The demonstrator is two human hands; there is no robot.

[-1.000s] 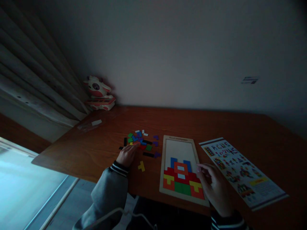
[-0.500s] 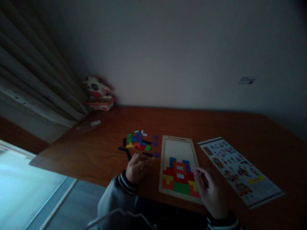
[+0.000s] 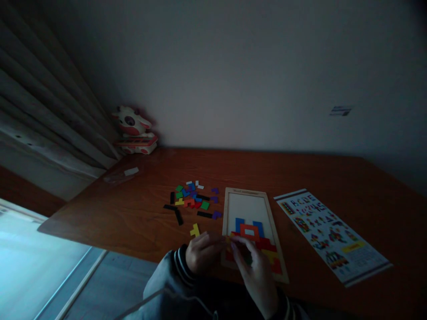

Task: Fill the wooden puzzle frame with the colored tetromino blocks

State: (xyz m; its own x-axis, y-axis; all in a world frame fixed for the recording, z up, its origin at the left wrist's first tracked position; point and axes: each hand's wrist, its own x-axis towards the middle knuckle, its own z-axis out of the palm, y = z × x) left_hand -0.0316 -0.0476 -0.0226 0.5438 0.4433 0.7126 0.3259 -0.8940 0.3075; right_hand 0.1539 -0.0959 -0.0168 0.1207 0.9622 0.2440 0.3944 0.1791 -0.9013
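My left hand and my right hand meet over the lower left of the wooden tray. Between their fingertips is a small yellow piece, pinched from both sides. Blue pieces and an orange piece lie in the tray's lower half, with red, yellow and green pieces partly hidden by my right hand. Just above my left hand, a yellow T-shaped piece lies on the table.
Loose pieces in several colours lie on the table left of the tray. A printed pattern sheet lies to its right. At the back left stand a cow toy and a plastic bag.
My left hand has moved right to the tray's left side with a yellow piece. My right hand has swung left from the tray's right edge to meet it. A yellow T-shaped piece now shows.
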